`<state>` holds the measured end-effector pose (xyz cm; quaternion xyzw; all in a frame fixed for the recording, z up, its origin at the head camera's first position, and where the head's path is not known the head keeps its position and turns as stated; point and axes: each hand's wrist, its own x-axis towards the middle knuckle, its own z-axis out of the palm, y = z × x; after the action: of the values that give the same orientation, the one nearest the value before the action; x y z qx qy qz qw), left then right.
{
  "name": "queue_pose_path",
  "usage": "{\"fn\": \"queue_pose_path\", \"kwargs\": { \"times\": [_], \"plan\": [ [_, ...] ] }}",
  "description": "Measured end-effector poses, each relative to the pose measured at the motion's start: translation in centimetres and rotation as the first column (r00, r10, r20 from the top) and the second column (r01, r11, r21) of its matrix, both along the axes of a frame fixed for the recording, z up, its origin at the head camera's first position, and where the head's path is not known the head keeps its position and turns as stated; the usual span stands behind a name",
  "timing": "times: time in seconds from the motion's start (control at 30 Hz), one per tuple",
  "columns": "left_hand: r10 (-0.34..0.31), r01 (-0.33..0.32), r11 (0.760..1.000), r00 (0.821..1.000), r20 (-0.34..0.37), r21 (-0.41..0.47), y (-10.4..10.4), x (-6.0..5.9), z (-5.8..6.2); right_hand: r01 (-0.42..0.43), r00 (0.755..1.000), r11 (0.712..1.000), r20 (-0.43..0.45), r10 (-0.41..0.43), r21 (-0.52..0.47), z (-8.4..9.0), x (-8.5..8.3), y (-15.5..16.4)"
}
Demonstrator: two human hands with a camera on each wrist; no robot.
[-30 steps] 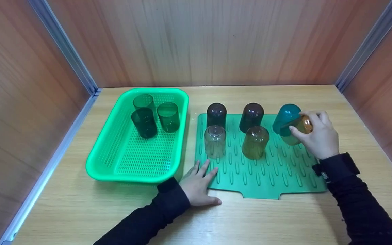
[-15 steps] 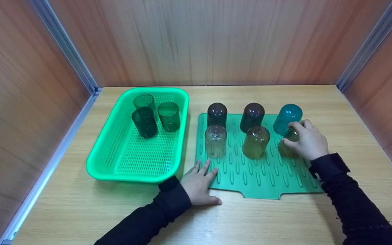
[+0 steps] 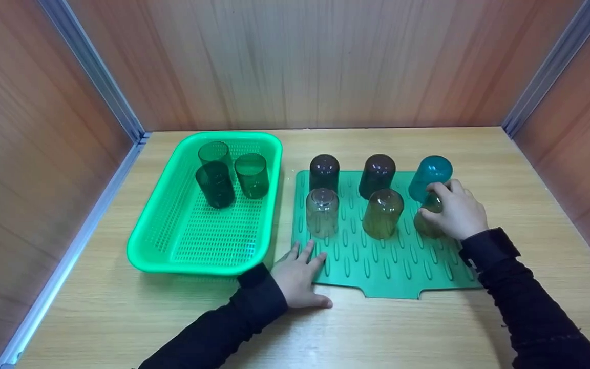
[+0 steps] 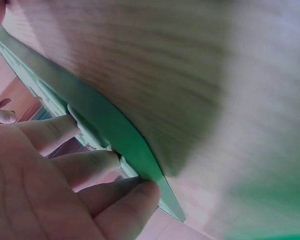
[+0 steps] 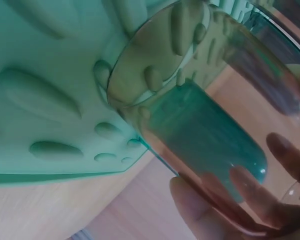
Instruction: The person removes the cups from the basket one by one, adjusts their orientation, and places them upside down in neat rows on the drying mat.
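The right hand [image 3: 458, 212] wraps its fingers round an amber translucent tumbler [image 3: 426, 218], set mouth-down on the ribbed green silicone drying mat [image 3: 402, 266], just in front of a teal tumbler [image 3: 428, 177]. The left hand [image 3: 299, 277] lies flat, fingers straight, pressing the mat's near-left corner against the pale wood-grain table [image 3: 121, 318]. Three dark green tumblers stand upright in the perforated green plastic basket [image 3: 172, 246].

Wooden table [image 3: 387, 333]; on it a green mat [image 3: 402, 266], with a green basket [image 3: 146, 246] just left of the mat.
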<state>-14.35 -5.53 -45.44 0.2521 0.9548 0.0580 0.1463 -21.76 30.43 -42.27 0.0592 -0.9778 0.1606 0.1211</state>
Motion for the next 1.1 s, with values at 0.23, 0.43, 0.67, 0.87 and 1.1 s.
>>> {"fn": "queue_pose_path", "kwargs": {
  "times": [0.23, 0.43, 0.67, 0.87, 1.1],
  "plan": [
    [0.005, -0.005, 1.000, 1.000, 0.000, -0.018, 0.0, 0.0, 0.0, -0.005, 0.998, 1.000, 0.063, 0.007, -0.031, 0.4, 0.1, 0.0],
    [0.008, -0.008, 0.999, 1.000, -0.001, -0.034, 0.2, 0.0, 0.2, -0.004, 0.994, 0.999, 0.108, 0.010, -0.050, 0.7, 0.0, 0.0],
    [0.008, -0.008, 0.999, 1.000, 0.009, -0.038, 0.3, 0.0, 0.4, -0.014, 1.000, 0.998, 0.024, 0.016, -0.065, 0.9, 0.2, -0.6],
    [0.012, -0.012, 0.999, 1.000, 0.018, -0.039, 0.2, 0.0, 0.5, -0.055, 0.984, 0.993, -0.173, 0.036, -0.102, 1.6, 0.7, -2.1],
    [0.015, -0.015, 0.999, 1.000, 0.019, -0.046, 0.5, 0.0, 0.7, -0.087, 0.959, 0.989, -0.280, 0.051, -0.117, 2.1, 1.1, -4.3]
  ]
}}
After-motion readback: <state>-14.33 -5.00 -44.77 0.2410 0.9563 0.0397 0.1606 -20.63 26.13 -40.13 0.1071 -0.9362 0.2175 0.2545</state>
